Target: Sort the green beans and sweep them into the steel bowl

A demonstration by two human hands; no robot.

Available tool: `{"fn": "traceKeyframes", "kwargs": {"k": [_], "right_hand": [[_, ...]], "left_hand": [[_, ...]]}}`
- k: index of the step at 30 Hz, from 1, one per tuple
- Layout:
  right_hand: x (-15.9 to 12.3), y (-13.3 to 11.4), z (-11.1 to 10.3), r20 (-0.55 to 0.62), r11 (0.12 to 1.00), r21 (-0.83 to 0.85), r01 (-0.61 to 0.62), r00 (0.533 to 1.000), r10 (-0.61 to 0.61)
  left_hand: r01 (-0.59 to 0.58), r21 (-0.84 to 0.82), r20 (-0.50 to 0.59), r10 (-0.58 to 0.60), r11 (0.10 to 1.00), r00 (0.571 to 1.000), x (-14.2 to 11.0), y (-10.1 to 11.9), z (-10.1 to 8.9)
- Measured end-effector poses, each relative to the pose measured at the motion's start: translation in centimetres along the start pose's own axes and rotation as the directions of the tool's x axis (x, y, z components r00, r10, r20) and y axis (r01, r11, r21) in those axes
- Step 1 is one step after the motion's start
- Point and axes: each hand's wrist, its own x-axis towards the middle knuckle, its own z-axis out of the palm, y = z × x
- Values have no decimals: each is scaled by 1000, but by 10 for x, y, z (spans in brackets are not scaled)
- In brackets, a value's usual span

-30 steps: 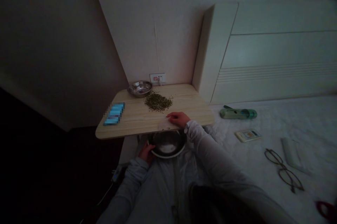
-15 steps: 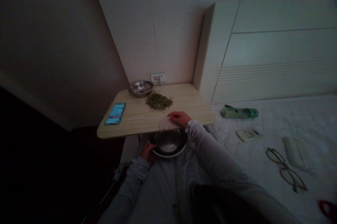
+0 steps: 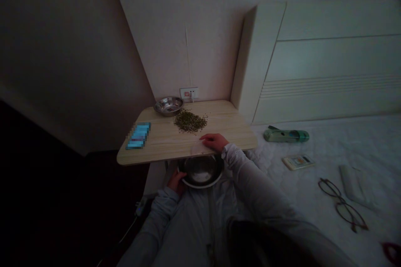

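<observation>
My left hand is closed on the left rim of a steel bowl, which rests at my lap under the table's front edge. Over that edge, my right hand pinches a thin, pale, flat sheet or card; its material is hard to make out in the dim light. The sheet lies at the tabletop's front edge, just above the bowl. Beyond it, a loose pile of small greenish grains is spread on the wooden table. A second steel bowl stands behind the pile, towards the wall.
A phone with a lit, blurred screen lies on the table's left side. Behind the table is a wall socket with a plug in it. On the bed at right are a green bottle, another phone and glasses.
The whole view has shifted slightly. Both hands keep almost the same places, and the grain pile looks unchanged.
</observation>
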Motion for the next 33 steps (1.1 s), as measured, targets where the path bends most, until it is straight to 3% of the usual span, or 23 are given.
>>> {"fn": "traceKeyframes", "kwargs": {"k": [25, 33], "right_hand": [[-1, -2, -1, 8, 992, 109, -57, 998, 56], [1, 1, -1, -4, 958, 267, -106, 994, 111]], "left_hand": [[27, 7, -11, -27, 1000, 1000, -2, 3, 0], [-22, -3, -16, 22, 1000, 1000, -5, 3, 5]]}}
